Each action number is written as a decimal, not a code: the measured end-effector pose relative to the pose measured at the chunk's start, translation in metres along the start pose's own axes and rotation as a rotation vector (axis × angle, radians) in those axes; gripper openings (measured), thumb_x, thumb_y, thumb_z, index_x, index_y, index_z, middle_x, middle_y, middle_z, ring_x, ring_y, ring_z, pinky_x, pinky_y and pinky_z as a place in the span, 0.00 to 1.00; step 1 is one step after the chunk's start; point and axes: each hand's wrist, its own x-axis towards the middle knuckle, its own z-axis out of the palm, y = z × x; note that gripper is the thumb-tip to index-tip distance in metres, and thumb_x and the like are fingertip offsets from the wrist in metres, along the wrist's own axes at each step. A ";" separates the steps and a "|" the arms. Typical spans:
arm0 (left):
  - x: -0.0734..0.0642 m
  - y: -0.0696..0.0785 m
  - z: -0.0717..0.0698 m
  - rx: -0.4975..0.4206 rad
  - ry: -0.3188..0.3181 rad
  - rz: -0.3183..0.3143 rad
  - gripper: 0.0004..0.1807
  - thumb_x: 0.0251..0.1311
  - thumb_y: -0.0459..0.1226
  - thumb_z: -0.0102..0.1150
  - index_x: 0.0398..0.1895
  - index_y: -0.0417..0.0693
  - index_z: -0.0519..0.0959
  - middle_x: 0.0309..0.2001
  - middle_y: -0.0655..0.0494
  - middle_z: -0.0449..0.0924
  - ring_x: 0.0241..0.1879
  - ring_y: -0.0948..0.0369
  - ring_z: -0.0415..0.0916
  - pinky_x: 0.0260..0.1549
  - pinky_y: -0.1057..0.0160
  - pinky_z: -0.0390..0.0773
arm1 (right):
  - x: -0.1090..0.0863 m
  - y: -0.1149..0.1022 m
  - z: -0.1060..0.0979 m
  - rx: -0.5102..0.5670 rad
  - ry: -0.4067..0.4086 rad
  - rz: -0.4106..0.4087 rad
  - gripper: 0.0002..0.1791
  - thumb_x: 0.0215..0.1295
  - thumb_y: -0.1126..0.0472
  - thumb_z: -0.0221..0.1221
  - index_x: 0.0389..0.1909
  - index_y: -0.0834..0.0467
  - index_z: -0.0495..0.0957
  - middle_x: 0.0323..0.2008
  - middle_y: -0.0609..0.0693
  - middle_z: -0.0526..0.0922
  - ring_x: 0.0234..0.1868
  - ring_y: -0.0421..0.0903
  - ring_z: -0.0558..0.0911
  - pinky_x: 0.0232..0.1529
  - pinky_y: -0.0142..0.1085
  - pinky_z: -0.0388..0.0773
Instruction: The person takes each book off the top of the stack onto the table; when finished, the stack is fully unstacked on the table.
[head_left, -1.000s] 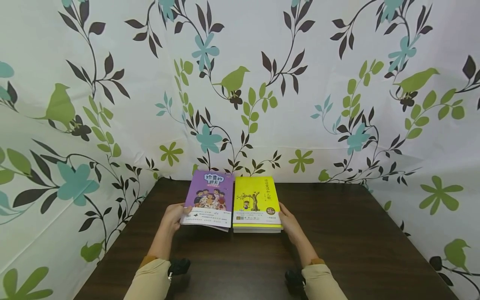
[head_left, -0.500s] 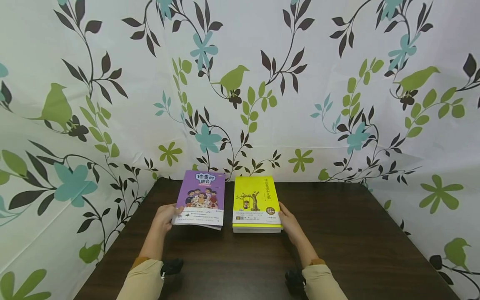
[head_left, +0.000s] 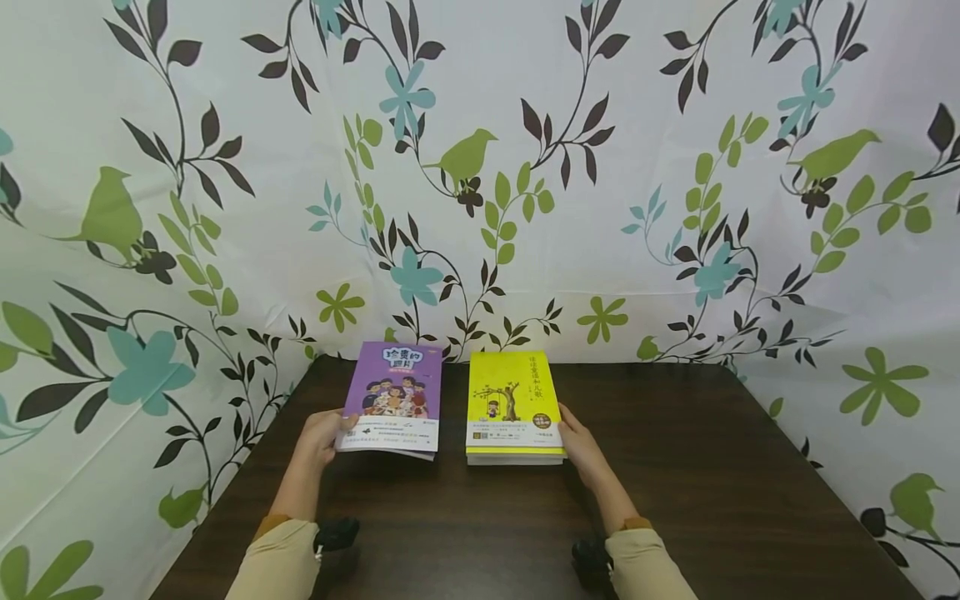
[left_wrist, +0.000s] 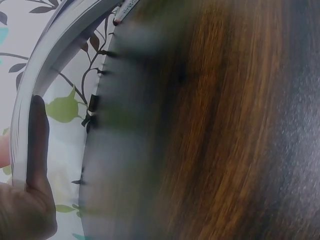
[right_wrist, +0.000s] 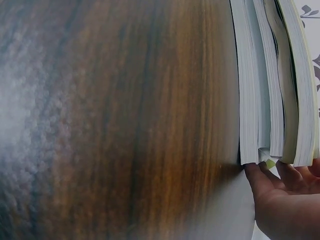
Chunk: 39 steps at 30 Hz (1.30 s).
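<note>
A purple book (head_left: 396, 392) with cartoon people on its cover is in my left hand (head_left: 321, 437). The thumb lies on the cover near the lower left corner. In the left wrist view, a finger (left_wrist: 38, 145) reaches under the curved book (left_wrist: 25, 110), which is raised off the table. To its right, a yellow book (head_left: 513, 387) with a tree and swing lies on top of a stack. The right wrist view shows several page blocks (right_wrist: 251, 100) in that stack. My right hand (head_left: 583, 446) touches the stack's right side, fingertips against the edges.
Dark brown wood makes up the table (head_left: 465, 533). Behind and at both sides hangs a white cloth (head_left: 495, 50) printed with leaves, birds and flowers. Black wrist devices (head_left: 339, 533) sit on both wrists. A gap separates the purple book from the stack.
My left hand has carried the purple book to the left, away from the yellow book, widening the gap between them. The right hand and the stack have stayed in place.
</note>
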 end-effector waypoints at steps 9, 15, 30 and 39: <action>0.006 -0.002 -0.011 0.017 0.006 -0.022 0.29 0.68 0.29 0.50 0.68 0.22 0.58 0.31 0.53 0.80 0.28 0.65 0.78 0.28 0.67 0.80 | 0.000 -0.001 0.001 0.003 0.013 0.006 0.30 0.78 0.56 0.39 0.77 0.57 0.49 0.76 0.62 0.51 0.77 0.62 0.48 0.72 0.63 0.45; 0.007 -0.002 -0.020 0.033 0.034 -0.036 0.30 0.68 0.30 0.50 0.69 0.23 0.58 0.29 0.55 0.79 0.26 0.66 0.77 0.27 0.68 0.80 | 0.001 -0.001 0.001 -0.003 0.016 0.027 0.31 0.78 0.53 0.40 0.78 0.54 0.49 0.76 0.61 0.53 0.76 0.62 0.49 0.71 0.64 0.47; 0.009 0.004 -0.035 0.051 0.060 -0.028 0.31 0.65 0.30 0.54 0.68 0.22 0.59 0.29 0.54 0.79 0.26 0.64 0.77 0.26 0.67 0.80 | 0.000 -0.001 0.001 -0.017 0.012 0.008 0.30 0.78 0.55 0.39 0.77 0.56 0.48 0.75 0.63 0.53 0.75 0.63 0.52 0.70 0.64 0.50; 0.012 0.010 -0.048 0.133 0.066 -0.037 0.31 0.67 0.32 0.51 0.70 0.25 0.57 0.29 0.56 0.78 0.26 0.66 0.76 0.26 0.67 0.79 | -0.001 -0.001 0.001 -0.018 0.015 0.002 0.30 0.78 0.56 0.39 0.77 0.56 0.49 0.75 0.63 0.54 0.75 0.62 0.54 0.70 0.64 0.51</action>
